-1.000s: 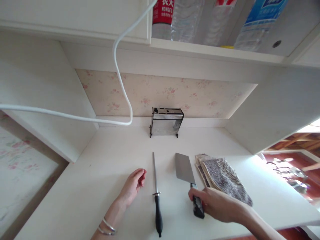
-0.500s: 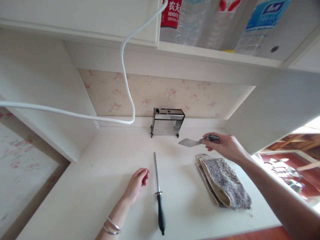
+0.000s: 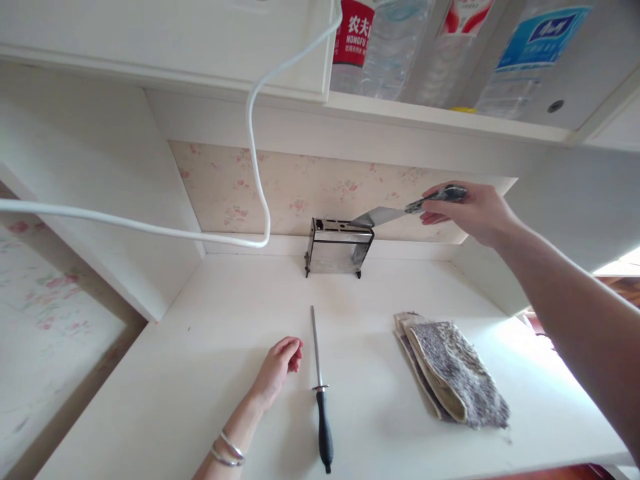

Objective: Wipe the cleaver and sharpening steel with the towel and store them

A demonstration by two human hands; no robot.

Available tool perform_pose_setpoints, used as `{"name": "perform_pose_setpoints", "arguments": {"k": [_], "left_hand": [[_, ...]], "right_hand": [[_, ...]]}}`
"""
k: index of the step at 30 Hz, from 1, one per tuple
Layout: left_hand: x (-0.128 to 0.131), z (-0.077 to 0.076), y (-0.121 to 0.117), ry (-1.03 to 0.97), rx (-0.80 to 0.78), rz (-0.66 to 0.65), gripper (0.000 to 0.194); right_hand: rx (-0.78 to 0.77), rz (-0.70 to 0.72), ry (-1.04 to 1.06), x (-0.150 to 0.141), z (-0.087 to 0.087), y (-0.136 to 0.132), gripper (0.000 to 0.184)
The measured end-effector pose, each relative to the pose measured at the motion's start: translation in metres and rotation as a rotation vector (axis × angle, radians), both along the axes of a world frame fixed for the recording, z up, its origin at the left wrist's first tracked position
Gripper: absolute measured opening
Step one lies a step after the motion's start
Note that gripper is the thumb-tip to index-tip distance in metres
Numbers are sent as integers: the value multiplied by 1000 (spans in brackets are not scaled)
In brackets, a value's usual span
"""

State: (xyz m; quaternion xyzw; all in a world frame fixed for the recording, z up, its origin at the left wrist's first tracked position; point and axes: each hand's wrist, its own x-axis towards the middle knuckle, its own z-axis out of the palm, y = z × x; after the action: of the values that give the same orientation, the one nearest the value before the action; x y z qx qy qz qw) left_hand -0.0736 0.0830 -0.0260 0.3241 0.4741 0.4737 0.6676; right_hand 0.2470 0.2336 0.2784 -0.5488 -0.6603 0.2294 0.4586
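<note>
My right hand (image 3: 475,207) grips the dark, marbled handle of a trowel-shaped spatula (image 3: 381,215) with a flat metal blade. Its tip is at the slotted top of a metal knife block (image 3: 337,255) that stands against the back wall; I cannot tell whether the tip is in a slot. My left hand (image 3: 277,370) rests on the white tabletop with fingers curled closed and nothing visible in them. Just right of it lies a sharpening steel (image 3: 325,427) with a black handle, its rod toward the block.
A folded grey-and-beige cloth (image 3: 457,373) lies on the right of the white tabletop (image 3: 200,400). A white cable (image 3: 255,133) hangs across the upper left. Overhead, a shelf (image 3: 450,123) holds several plastic bottles (image 3: 395,47). Side panels (image 3: 90,167) flank the tabletop.
My right hand has raised the spatula from above the tabletop, bringing its tip to the top of the knife block. My left hand stays in place; the view has shifted slightly.
</note>
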Motion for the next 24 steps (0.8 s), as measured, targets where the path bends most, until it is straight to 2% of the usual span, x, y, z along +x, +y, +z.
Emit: {"name": "perform_pose_setpoints", "arguments": {"k": [7,13,18,24], "left_hand": [[0,0,1,-17,-10,-5,26],[-2,2,6,-38,-35,-21,28],[-3,0,6,-43,-33,-31,28],[-2,4,6,-35,-43,-25,27]], "right_hand": [[-29,58,-7,-3,0,35,25],[-47,35,72,-2,11,44,20],[-15,48,136,-1,11,45,14],[-23,-91,103,-5,10,65,22]]}}
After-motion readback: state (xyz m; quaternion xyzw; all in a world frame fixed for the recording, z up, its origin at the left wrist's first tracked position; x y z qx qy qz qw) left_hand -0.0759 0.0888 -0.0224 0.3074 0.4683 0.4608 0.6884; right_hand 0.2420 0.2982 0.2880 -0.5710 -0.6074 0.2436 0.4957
